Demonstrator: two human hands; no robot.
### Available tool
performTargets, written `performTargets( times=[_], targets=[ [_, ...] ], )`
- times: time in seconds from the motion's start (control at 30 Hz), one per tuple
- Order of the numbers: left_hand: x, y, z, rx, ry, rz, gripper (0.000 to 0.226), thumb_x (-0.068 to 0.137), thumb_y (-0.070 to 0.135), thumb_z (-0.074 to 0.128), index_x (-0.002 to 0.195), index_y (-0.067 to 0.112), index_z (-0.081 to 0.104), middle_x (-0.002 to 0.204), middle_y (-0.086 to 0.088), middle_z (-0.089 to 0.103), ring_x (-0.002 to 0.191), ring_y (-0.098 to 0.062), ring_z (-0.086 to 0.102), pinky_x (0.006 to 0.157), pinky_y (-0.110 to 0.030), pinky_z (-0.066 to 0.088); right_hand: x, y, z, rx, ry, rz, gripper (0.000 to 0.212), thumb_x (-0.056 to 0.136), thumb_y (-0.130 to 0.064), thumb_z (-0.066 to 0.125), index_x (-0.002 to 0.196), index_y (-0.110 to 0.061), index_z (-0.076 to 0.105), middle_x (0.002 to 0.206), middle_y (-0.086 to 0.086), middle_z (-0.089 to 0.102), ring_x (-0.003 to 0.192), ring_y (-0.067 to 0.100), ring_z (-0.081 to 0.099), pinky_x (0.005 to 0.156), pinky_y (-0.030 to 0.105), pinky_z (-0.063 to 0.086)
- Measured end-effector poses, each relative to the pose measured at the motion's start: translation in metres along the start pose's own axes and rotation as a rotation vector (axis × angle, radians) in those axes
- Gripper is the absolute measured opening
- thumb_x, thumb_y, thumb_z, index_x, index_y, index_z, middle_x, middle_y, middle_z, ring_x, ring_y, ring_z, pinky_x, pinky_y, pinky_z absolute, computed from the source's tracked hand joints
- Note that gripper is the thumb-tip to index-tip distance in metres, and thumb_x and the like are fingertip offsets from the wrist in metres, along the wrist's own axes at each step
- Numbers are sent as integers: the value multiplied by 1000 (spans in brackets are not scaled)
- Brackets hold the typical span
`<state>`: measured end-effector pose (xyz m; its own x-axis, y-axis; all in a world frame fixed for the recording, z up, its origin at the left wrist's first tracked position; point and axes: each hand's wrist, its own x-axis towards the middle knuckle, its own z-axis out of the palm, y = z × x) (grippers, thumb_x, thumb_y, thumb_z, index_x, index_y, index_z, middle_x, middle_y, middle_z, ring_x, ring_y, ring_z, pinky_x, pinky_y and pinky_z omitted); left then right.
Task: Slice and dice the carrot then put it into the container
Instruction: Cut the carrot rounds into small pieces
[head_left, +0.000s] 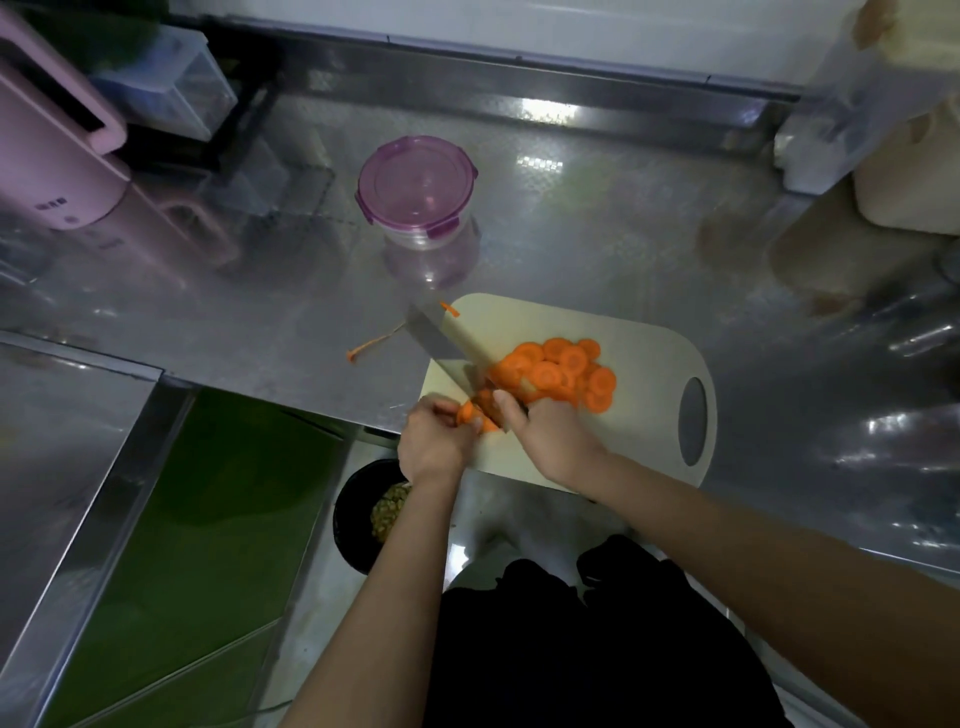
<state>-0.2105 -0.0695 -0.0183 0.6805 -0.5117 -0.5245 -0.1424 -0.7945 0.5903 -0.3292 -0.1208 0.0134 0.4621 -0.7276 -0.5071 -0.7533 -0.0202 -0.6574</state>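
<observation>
Curled fingers of the left hand (434, 441) pinch a short stub of carrot (466, 412) at the near left corner of the board (639, 374). The right hand (550, 441) is wrapped round the handle of the knife (439, 340), forefinger laid along its top. The blade runs away up and left, past the board's edge, with its heel down on the stub just beside the left fingertips.

This looks like the tail end of the slicing step. A heap of slices (558, 371) lies mid-board, just right of the blade: bright orange rounds, overlapping, fairly even in thickness, none diced yet.

With so little stub to hold, the next cuts call for fingertips tucked back from the edge and short, controlled strokes. After that the rounds need gathering and cross-cutting into dice.

The container (415, 236) stands on the counter (623, 234), well behind the board, clear-walled, with its purple lid (415, 176) on. It appears clipped down, so it must come off before anything goes in.
</observation>
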Motion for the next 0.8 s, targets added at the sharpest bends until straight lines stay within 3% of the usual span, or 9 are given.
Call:
performTargets(
  times=[0.07, 0.17, 0.3, 0.4, 0.47, 0.53, 0.6, 0.67, 0.8],
  targets=[
    [1, 0, -3, 25, -2, 12, 22, 73, 29, 77, 82, 25, 56, 81, 8, 59, 84, -15, 59, 74, -26, 43, 0, -1, -5, 17, 30, 30, 63, 99, -47, 33, 66, 1, 56, 66, 16, 56, 71, 27, 55, 59, 26, 29],
    [6, 0, -5, 16, -30, 23, 25, 70, 29, 80, 76, 22, 57, 80, 6, 63, 82, -17, 62, 77, -27, 47, -1, 6, -8, 44, 62, 55, 68, 98, -49, 33, 72, 8, 59, 70, 21, 60, 74, 30, 58, 62, 27, 32],
    [7, 4, -1, -183, -130, 3, 30, 69, 14, 82, 71, 18, 53, 66, -5, 64, 65, -22, 65, 81, -43, 55, -8, 10, -12, 41, 56, 42, 60, 98, -48, 35, 53, -10, 42, 53, 6, 46, 59, 19, 50, 61, 27, 32],
    [5, 6, 4, -238, -138, -5, 26, 73, 12, 79, 77, 12, 53, 62, -4, 62, 51, -12, 61, 77, -41, 57, -14, 12, -15, 58, 79, 10, 54, 99, -44, 37, 52, -18, 41, 52, -1, 44, 53, 7, 44, 50, 18, 30],
    [5, 5, 5, -245, -104, -5, 22, 77, 15, 76, 86, 7, 57, 61, -3, 63, 42, -4, 58, 72, -36, 57, -18, 13, -16, 84, 78, -7, 49, 99, -42, 37, 59, -18, 49, 56, -1, 48, 56, 7, 46, 54, 15, 32],
    [5, 2, 5, -229, -76, 1, 20, 81, 16, 73, 92, 5, 60, 60, -2, 63, 38, 2, 55, 66, -27, 54, -21, 14, -15, 119, 79, -34, 44, 99, -43, 37, 86, -11, 65, 76, 5, 60, 73, 15, 54, 71, 23, 38],
    [4, 2, 5, -210, -70, -2, 14, 80, 14, 72, 86, 10, 60, 60, -2, 64, 38, 3, 55, 65, -27, 54, -22, 14, -12, 142, 90, -54, 45, 99, -43, 37, 107, -8, 64, 93, 10, 64, 89, 21, 57, 81, 28, 42],
    [3, 3, 6, -208, -63, -16, 16, 79, 11, 72, 76, 15, 56, 61, -2, 64, 41, -1, 58, 70, -32, 58, -23, 14, -9, 143, 95, -58, 46, 99, -43, 36, 102, -5, 62, 91, 16, 65, 89, 25, 59, 81, 31, 45],
    [1, 4, 8, -189, -31, -17, 20, 75, 11, 73, 70, 18, 54, 64, -2, 65, 65, -21, 68, 73, -38, 58, -26, 10, -5, 170, 104, -64, 44, 100, -42, 36, 107, -6, 61, 97, 16, 65, 94, 27, 59, 87, 34, 46]
  ],
)
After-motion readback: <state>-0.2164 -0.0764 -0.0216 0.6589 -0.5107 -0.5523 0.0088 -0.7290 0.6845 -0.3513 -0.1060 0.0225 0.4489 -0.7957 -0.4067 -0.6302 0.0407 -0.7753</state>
